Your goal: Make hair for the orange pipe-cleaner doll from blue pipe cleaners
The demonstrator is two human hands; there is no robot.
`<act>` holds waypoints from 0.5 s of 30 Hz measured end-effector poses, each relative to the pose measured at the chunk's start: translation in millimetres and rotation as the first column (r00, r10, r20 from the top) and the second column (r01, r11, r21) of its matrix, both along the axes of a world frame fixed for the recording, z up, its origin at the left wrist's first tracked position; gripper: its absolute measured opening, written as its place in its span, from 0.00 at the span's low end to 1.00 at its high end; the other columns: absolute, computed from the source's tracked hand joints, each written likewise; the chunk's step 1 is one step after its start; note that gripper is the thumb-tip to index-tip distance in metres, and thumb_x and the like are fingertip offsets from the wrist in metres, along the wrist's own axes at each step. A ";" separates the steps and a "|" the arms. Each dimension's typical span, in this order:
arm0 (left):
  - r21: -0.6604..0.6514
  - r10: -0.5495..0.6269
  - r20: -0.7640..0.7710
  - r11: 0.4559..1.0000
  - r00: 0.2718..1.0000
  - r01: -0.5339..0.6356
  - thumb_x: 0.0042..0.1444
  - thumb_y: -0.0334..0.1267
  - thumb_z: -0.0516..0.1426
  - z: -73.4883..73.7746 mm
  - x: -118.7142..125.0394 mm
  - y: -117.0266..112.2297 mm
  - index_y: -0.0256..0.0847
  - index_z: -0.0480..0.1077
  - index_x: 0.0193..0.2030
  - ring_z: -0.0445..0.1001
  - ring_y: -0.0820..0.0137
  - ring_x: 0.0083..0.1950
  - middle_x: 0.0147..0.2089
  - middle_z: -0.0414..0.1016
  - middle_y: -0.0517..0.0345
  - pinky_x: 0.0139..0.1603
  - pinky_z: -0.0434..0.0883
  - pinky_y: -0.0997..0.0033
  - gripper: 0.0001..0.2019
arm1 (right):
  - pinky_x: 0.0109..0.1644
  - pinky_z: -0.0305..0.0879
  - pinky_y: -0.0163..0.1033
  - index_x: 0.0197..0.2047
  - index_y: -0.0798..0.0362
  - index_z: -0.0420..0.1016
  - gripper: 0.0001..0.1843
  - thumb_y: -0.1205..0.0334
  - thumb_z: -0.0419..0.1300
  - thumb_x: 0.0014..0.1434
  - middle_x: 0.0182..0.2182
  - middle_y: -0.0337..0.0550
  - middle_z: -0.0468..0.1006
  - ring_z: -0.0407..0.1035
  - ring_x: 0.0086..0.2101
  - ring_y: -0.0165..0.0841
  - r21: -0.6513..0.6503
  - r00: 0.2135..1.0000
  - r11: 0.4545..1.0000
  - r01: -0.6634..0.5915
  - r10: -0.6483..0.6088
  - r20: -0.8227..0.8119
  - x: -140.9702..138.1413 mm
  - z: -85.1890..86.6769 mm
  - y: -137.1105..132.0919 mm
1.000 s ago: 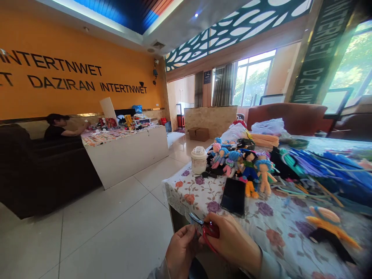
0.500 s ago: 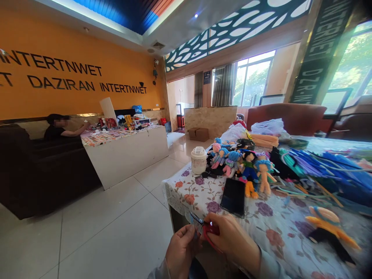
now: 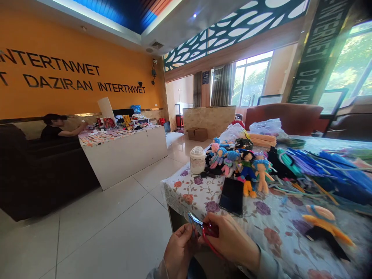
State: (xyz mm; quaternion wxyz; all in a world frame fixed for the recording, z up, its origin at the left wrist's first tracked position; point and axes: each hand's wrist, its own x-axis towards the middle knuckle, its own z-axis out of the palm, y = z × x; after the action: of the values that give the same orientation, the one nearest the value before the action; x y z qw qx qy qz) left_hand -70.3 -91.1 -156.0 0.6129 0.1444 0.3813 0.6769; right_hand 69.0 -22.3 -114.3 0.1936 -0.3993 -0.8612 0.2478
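In the head view, my right hand point(image 3: 232, 238) grips red-handled scissors point(image 3: 210, 237), fingers around the handles. Their metal blades point up and left, just above the fingertips of my left hand point(image 3: 178, 246). That hand is closed in a pinch on a small light-blue piece point(image 3: 190, 220) at the blades; most of it is hidden, so its exact kind cannot be made out. Both hands are at the near edge of a table with a flowered tablecloth point(image 3: 186, 186). A black phone point(image 3: 231, 195) lies flat just beyond my right hand.
Several small dolls point(image 3: 232, 161) are heaped beside a lidded cup point(image 3: 197, 159). Bundles of coloured fuzzy stems point(image 3: 328, 170) cover the right side. A doll in orange and black point(image 3: 328, 228) lies at the near right. Across the room, a person point(image 3: 55, 128) sits at another table point(image 3: 128, 159).
The scissors have tilted slightly and their blades now catch more light near the light-blue piece. Both hands stay nearly in place; the whole view has shifted a little.
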 end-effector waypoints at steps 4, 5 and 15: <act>0.036 -0.016 0.046 0.999 0.999 0.014 0.37 0.41 0.71 -5.0 -0.6 1.6 0.35 0.71 0.22 0.67 0.75 0.26 0.25 0.70 0.61 0.31 0.63 0.74 0.15 | 0.34 0.56 0.36 0.34 0.48 0.77 0.07 0.58 0.62 0.49 0.27 0.38 0.78 0.69 0.31 0.35 -0.005 1.000 1.000 -0.012 0.012 -0.006 -2.4 0.8 1.1; 0.045 -0.021 0.056 0.999 0.998 0.019 0.38 0.41 0.71 -6.7 -0.7 2.2 0.35 0.71 0.22 0.67 0.76 0.26 0.25 0.70 0.61 0.31 0.63 0.74 0.15 | 0.33 0.55 0.35 0.33 0.48 0.77 0.07 0.58 0.61 0.49 0.26 0.37 0.77 0.68 0.30 0.34 -0.004 1.000 1.000 -0.017 0.017 -0.014 -2.5 0.5 2.0; 0.064 0.011 0.060 0.998 0.998 -0.015 0.38 0.39 0.71 -13.0 -2.7 5.5 0.36 0.73 0.25 0.71 0.73 0.27 0.24 0.71 0.60 0.30 0.66 0.74 0.14 | 0.30 0.53 0.34 0.32 0.50 0.79 0.10 0.64 0.58 0.47 0.22 0.38 0.77 0.66 0.26 0.31 0.013 0.999 0.999 -0.039 0.039 -0.026 -2.7 -4.3 6.3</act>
State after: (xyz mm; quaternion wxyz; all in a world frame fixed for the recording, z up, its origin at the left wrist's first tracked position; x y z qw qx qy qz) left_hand -73.0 -85.6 -169.0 0.6147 0.1412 0.3418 0.6967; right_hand 66.4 -16.0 -118.6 0.2023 -0.3781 -0.8677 0.2514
